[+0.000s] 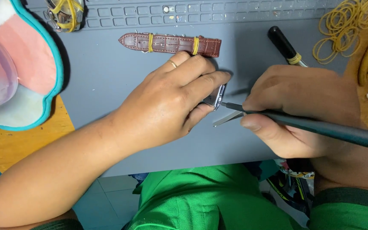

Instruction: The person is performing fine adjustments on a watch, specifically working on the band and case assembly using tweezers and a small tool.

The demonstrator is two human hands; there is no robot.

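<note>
My left hand grips a small silver watch case between thumb and fingers, over the grey mat. My right hand holds a thin black tool like a pen, its metal tip touching the edge of the watch case. A flat metal piece lies on the mat just under the tool's tip. Behind my left hand lies a brown leather watch strap bound with two yellow rubber bands.
A second black-handled tool lies at the back right, beside a heap of yellow rubber bands. A watch case wrapped in yellow bands sits at the back left. A pink and teal container stands on the wooden table at left.
</note>
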